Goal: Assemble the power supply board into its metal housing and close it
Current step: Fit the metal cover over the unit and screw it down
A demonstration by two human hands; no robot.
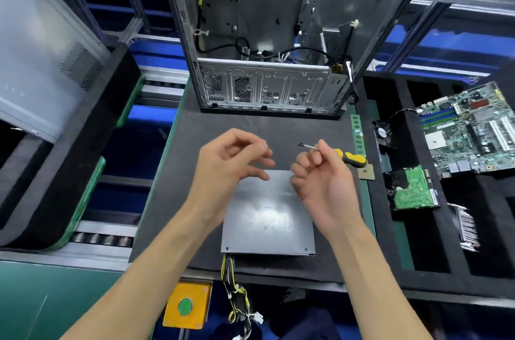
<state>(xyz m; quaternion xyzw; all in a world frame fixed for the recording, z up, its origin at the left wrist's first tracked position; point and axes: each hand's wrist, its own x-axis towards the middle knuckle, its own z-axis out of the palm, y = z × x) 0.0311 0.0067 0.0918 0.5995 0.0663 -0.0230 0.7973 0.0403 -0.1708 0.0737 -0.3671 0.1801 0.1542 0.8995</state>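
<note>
We see the closed metal housing [268, 214] lying flat on the dark tabletop [172, 200], its bundle of wires [232, 281] hanging over the near edge. Above it, our left hand [225, 164] hovers with fingers loosely curled, its grip holding nothing. Our right hand [320, 175] pinches the shaft of a yellow-handled screwdriver [349, 157]. An open computer case [267, 61] stands behind.

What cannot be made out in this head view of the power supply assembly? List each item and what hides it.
- Power supply board: hidden beneath the closed metal housing.
- Screw between the left hand fingertips: too small, blurred.
- Screwdriver shaft: partly covered by the right hand.
- Wire bundle ends: cut off by the bottom edge.
</note>
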